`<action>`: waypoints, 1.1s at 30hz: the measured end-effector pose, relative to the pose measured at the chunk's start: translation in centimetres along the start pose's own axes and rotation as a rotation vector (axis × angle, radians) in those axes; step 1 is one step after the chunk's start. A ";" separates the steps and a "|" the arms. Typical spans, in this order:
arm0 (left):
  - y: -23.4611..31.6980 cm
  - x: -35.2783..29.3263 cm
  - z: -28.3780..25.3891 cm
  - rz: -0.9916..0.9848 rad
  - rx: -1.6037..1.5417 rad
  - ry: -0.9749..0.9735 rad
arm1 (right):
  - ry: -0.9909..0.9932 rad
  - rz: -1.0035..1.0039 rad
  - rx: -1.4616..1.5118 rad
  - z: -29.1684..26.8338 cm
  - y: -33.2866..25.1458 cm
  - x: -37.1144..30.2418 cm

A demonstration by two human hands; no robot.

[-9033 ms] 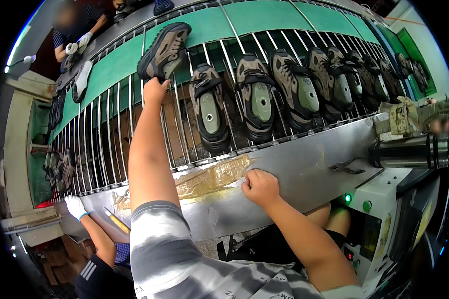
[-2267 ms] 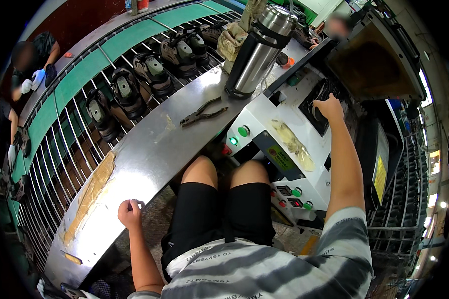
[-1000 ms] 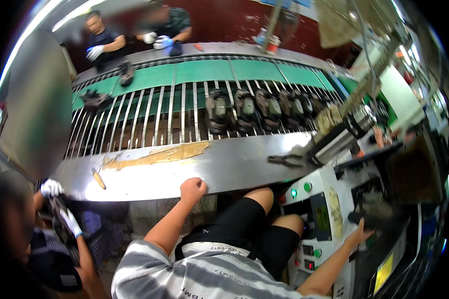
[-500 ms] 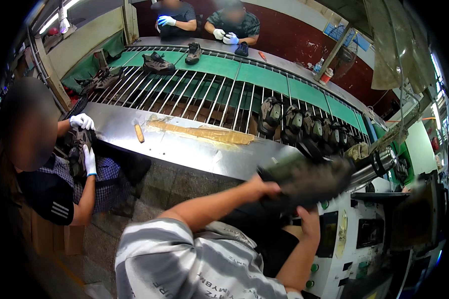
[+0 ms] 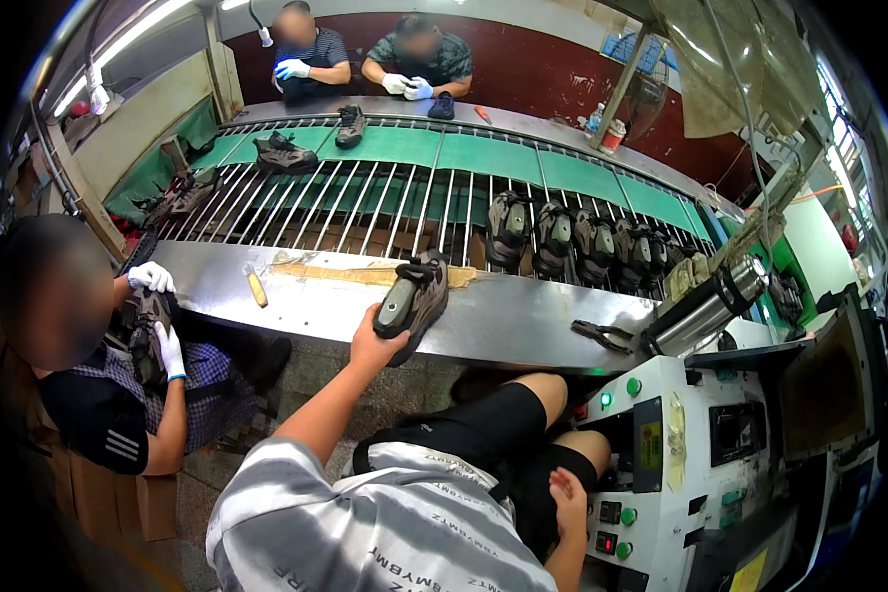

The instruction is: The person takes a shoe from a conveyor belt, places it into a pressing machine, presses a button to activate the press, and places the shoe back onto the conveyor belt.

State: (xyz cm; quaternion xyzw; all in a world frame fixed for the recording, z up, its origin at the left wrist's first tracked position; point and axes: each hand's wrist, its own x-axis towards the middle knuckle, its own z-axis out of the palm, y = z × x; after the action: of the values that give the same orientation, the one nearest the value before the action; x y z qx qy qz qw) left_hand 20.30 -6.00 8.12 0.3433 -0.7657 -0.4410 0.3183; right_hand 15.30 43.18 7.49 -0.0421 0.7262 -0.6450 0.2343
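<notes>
My left hand [image 5: 377, 340] is closed around the heel end of a dark grey-brown shoe [image 5: 426, 306]. I hold that shoe up at the front edge of the metal table [image 5: 538, 324], its opening turned toward me. Apart from it, my right hand [image 5: 569, 501] hangs beside my bare knee, fingers stretched out and nothing in them. A pair of black-handled pliers [image 5: 605, 334] lies on the table to the right of the shoe, touched by neither hand.
Several similar shoes [image 5: 592, 247] stand in a row on the bar rack [image 5: 365, 202]. A steel thermos [image 5: 705, 308] lies tilted near a white machine with buttons [image 5: 696, 464]. At left, a gloved co-worker holds another shoe [image 5: 146, 340]. Two people sit across the green belt [image 5: 483, 155].
The shoe has swung from the right over to the left, now in my left hand alone. My right hand has come away and dropped lower. The pliers have come into sight.
</notes>
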 end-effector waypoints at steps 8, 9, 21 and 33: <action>1.3 6.4 8.6 0.060 -0.035 0.136 | 0.290 0.041 0.045 -1.4 2.9 -4.0; 1.6 7.4 9.5 0.040 0.009 0.173 | 0.263 0.011 0.015 -1.5 3.4 -3.5; 2.3 22.5 17.7 -0.182 0.043 0.158 | -0.074 -0.361 -0.544 12.5 -4.0 15.7; -8.2 35.4 11.7 -0.241 -0.651 -0.896 | -0.061 -0.531 -1.366 29.0 -6.8 33.2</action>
State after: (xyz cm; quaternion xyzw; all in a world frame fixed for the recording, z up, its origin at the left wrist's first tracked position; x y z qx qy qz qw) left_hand -6.79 -32.32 2.54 0.0920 -0.6059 -0.7902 -0.0011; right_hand -4.34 3.42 2.78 -0.3713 0.9248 -0.0820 0.0119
